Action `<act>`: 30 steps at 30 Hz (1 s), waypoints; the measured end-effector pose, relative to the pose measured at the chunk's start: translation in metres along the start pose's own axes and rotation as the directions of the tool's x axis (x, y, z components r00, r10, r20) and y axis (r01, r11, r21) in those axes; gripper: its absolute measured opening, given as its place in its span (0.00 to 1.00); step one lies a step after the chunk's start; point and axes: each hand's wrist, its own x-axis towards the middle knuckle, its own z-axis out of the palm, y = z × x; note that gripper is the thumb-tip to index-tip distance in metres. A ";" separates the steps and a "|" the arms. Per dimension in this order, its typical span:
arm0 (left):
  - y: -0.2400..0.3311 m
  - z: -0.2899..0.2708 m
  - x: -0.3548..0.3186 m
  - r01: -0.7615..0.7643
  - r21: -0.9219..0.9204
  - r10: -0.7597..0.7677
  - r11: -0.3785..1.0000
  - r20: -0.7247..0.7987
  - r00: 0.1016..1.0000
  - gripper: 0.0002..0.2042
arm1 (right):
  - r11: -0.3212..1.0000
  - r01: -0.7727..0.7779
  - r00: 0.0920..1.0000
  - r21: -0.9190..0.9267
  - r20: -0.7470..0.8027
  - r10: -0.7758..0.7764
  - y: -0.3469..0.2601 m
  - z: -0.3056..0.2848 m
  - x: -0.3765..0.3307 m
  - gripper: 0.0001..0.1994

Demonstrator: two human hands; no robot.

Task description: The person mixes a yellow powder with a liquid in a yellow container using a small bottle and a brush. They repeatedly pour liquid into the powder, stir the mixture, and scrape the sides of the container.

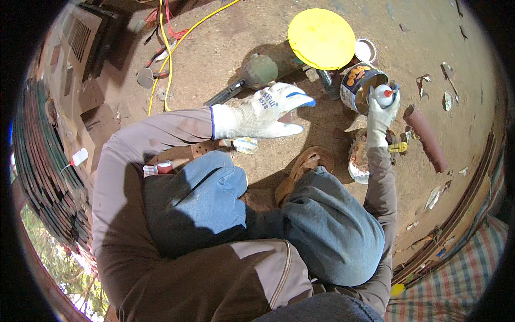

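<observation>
My left hand [271, 111], in a white work glove with blue fingertips, is open with its fingers and thumb stretched out over the floor. Just beyond it lies a green power tool [261, 71] with a dark handle, partly hidden under a bright yellow round disc [322, 38]. My gloved right hand [381, 114] is closed around a small white bottle [384, 95] with a red tip. The bottle is at the near right rim of an open can [355, 86] with a dark, orange-patterned label. What is inside that can is mostly hidden.
A small round tin [365, 51] stands behind the can. A stained can [358, 161] sits beside my right forearm, and a reddish-brown roll [426, 138] lies further right. Yellow cable [169, 59] crosses the far left floor. Long strips [48, 161] are stacked at left.
</observation>
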 end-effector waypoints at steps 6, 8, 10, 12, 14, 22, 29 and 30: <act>0.024 -0.005 0.056 -0.139 0.005 0.133 0.990 -0.340 0.931 0.32 | 0.903 -0.298 0.915 0.310 0.361 0.178 -0.147 -0.009 -0.034 0.27; 0.031 0.004 0.078 -0.179 -0.060 0.141 0.982 -0.404 0.904 0.28 | 0.910 -0.267 0.876 0.317 0.473 0.092 -0.152 -0.009 -0.047 0.29; 0.033 0.008 0.093 -0.256 -0.165 0.190 0.952 -0.334 0.923 0.22 | 0.860 -0.425 0.744 0.283 0.650 0.154 -0.161 -0.009 -0.059 0.30; 0.037 0.006 0.094 -0.103 -0.323 0.059 0.941 -0.141 0.988 0.14 | 0.761 -0.483 0.775 0.433 0.615 0.141 -0.172 -0.008 -0.071 0.29; 0.024 0.012 0.079 -0.202 -0.161 0.160 0.966 -0.240 0.957 0.13 | 0.973 -0.147 0.659 0.176 0.751 -0.036 -0.180 -0.023 -0.052 0.31; 0.005 -0.001 0.039 0.016 -0.025 -0.014 1.000 0.058 0.998 0.11 | 0.648 0.720 0.590 -0.249 0.711 -0.382 -0.224 -0.041 -0.026 0.32; -0.019 0.039 0.031 -0.087 -0.039 0.088 0.995 0.035 0.995 0.09 | 0.419 0.887 0.374 -0.194 0.835 -0.404 -0.202 -0.016 -0.046 0.08; -0.031 0.054 0.031 -0.137 -0.024 0.138 0.990 0.016 0.990 0.10 | 0.483 0.852 0.409 -0.201 0.831 -0.376 -0.202 -0.015 -0.050 0.08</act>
